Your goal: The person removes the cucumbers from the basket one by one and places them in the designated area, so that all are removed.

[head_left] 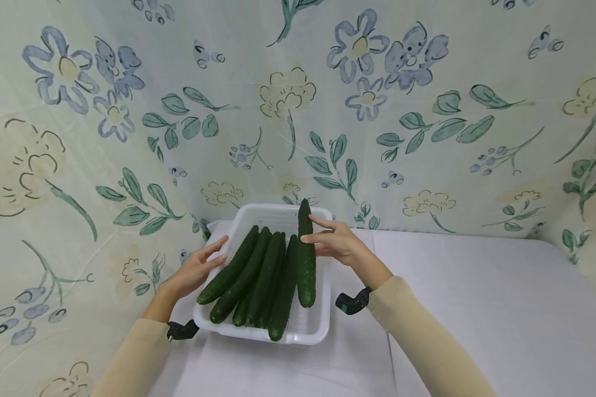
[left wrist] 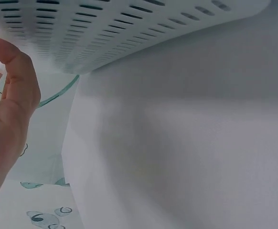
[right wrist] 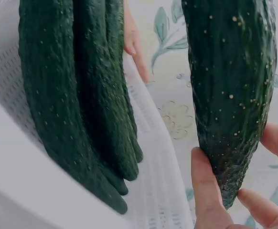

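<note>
A white plastic basket (head_left: 308, 330) with slotted walls holds several long dark green cucumbers (head_left: 248, 275), lying side by side toward its left. At its left rim my left hand (head_left: 193, 273) grips the edge; in the left wrist view that hand (left wrist: 10, 100) is bent at the slotted basket wall (left wrist: 129, 28), which stands over the white cloth. My right hand (head_left: 340, 242) pinches one cucumber (head_left: 306, 270) between thumb and fingers, over the basket's right side. Close up in the right wrist view, the fingers (right wrist: 203, 179) hold this bumpy cucumber (right wrist: 232, 86) near its tapered end.
The basket stands out over a white cloth-covered table (head_left: 457, 314) that stretches to the right. Behind it hangs a floral curtain (head_left: 288, 138), also along the left. Black wrist cameras (head_left: 354, 301) sit at both cuffs.
</note>
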The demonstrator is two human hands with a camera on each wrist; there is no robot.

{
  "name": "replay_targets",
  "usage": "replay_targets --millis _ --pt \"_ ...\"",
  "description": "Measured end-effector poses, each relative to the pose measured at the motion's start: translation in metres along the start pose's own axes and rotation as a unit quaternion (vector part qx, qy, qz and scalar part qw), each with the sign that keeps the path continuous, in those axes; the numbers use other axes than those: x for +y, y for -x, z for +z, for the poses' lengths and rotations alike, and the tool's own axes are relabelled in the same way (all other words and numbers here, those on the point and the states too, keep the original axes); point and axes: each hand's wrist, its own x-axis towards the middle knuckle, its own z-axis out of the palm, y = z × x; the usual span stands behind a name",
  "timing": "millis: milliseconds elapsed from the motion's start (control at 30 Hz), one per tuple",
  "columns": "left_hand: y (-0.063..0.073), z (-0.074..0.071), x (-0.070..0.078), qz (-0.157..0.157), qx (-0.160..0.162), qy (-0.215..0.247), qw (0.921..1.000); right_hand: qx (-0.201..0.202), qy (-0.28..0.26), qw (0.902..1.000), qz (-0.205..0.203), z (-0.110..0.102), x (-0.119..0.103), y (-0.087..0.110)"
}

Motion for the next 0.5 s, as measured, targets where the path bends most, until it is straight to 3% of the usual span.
replay_targets --millis 333,500 --pt "-0.001 -0.002 -0.002 -0.002 0.026 -0.002 0.9997 0.012 -0.008 0.9997 -0.018 -0.029 -0.005 0.010" --pt "-0.002 -0.001 -0.003 -0.007 0.051 -0.029 0.9983 0.010 -0.008 0.9995 -0.030 -0.045 -0.001 0.015"
